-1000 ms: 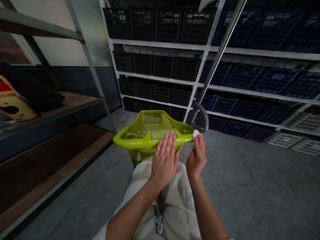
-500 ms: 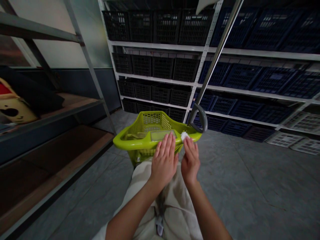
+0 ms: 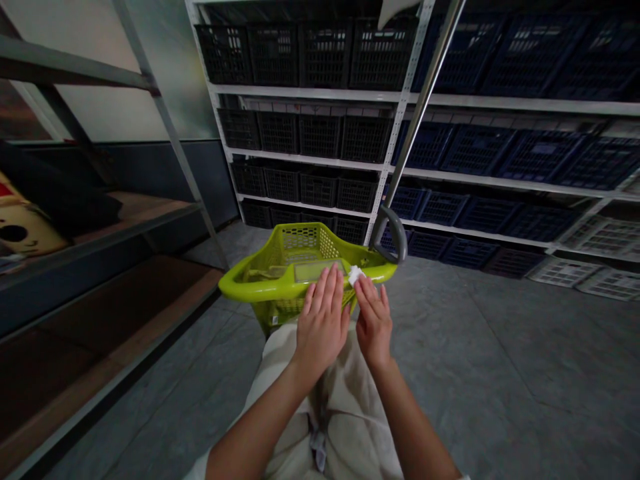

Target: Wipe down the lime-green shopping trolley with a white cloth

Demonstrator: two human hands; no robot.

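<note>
A lime-green plastic basket (image 3: 250,283) stands on the floor right in front of my knees. My left hand (image 3: 321,325) lies flat with fingers together and stretched, its tips on the basket's near rim. Beside it my right hand (image 3: 373,320) pinches a small white wad (image 3: 355,275) against the same rim, close to my left fingertips. A grey curved handle (image 3: 393,233) on a long metal pole (image 3: 423,103) rises from the basket's right corner. Some flat, pale things lie inside the basket; I cannot make them out.
White shelving (image 3: 400,100) loaded with black and dark blue crates fills the back wall. A metal rack with wooden shelves (image 3: 100,293) runs along the left, holding a cartoon-printed object (image 3: 23,230). White crates (image 3: 590,277) sit on the grey floor at the right.
My right hand has slid the white wad leftward along the basket's rim, from the handle's base towards my left hand. My left hand has stayed on the rim.
</note>
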